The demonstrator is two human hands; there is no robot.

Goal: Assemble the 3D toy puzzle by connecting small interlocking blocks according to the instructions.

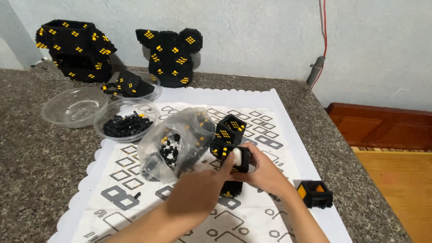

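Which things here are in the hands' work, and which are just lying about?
In hand:
- left hand and right hand, both on the black-and-yellow brick assembly
- clear bag of bricks, beside them

Lying about:
- bowl of black bricks
- empty clear bowl
- two built sections by the wall
- small cube

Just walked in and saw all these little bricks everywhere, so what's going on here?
A person's left hand and right hand together hold a black-and-yellow brick assembly over a white patterned mat. Beside it lies a clear bag of bricks; bowls and two finished black pieces sit behind.
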